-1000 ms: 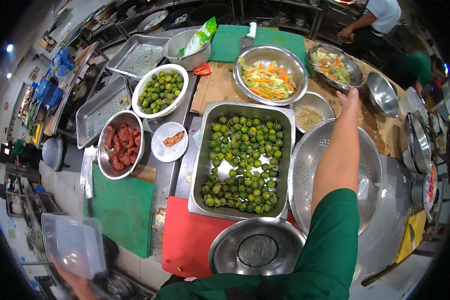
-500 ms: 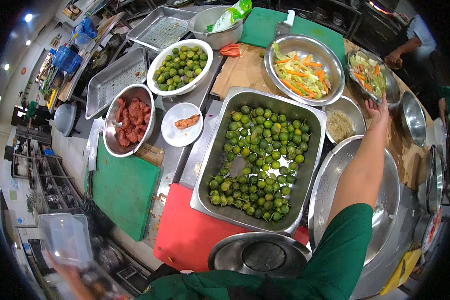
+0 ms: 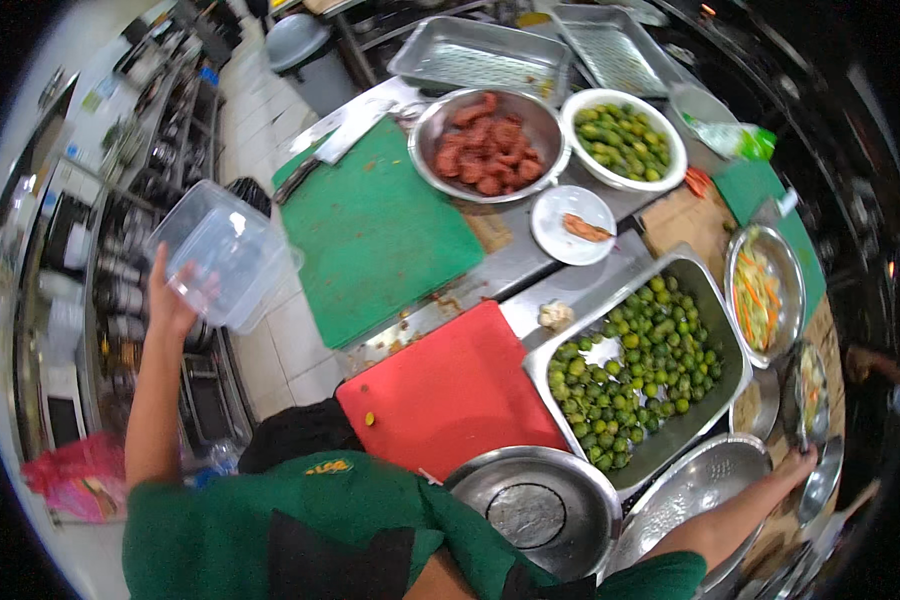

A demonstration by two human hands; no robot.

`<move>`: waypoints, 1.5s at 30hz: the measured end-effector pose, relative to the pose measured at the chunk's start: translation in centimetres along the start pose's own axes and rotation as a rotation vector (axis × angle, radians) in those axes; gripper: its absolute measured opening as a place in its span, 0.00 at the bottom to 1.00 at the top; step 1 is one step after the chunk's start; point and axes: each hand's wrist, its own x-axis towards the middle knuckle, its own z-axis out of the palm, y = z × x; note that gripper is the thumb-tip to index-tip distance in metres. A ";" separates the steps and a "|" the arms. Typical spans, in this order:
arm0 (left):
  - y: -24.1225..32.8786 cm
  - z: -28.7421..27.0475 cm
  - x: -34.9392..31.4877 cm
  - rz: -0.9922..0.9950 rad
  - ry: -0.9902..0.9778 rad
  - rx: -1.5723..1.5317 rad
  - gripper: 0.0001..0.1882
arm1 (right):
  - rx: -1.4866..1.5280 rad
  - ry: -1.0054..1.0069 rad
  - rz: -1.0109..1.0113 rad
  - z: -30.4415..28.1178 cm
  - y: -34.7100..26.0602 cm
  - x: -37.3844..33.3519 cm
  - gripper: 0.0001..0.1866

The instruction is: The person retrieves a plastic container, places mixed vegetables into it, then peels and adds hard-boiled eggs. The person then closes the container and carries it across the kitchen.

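Observation:
My left hand (image 3: 173, 305) is raised at the left, gripping a clear plastic container (image 3: 222, 258) with its lid. At the far right, my right hand (image 3: 798, 464) has its fingers at the near rim of a metal bowl (image 3: 813, 400) of chopped vegetables; the fingertips are partly hidden. A smaller metal bowl of pale brown granules (image 3: 755, 403) stands beside that bowl. Below my right forearm sits a perforated metal colander (image 3: 660, 535). Another empty-looking metal bowl (image 3: 819, 488) is close to my right hand.
A deep steel pan (image 3: 598, 442) of small green limes stands mid-right, beside a red cutting board (image 3: 450, 385). Farther back are a green board (image 3: 370, 240) with a knife (image 3: 335, 150), a bowl of red marinated meat (image 3: 420, 140), and a plate (image 3: 550, 235). A person's hand (image 3: 875, 365) shows at far right.
The view has swung left, so the table now appears farther right. My left hand with the plastic container has come up more fully into view. My right hand remains at the vegetable bowl.

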 end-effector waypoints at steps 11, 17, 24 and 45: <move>-5.9 7.3 4.2 -0.230 -0.336 0.102 0.36 | 0.886 0.146 0.608 -10.7 -19.7 -8.9 0.09; -5.6 8.9 5.8 -0.309 -0.526 0.008 0.32 | 0.848 0.064 0.608 -12.5 -34.8 -19.1 0.09; 0.2 -3.1 15.9 -0.319 -0.541 -0.196 0.32 | 0.959 -0.168 0.684 -3.9 -55.1 -36.0 0.14; 18.4 -29.3 58.9 -0.048 0.060 -0.631 0.32 | 1.176 -0.854 0.916 45.1 -105.3 -63.7 0.26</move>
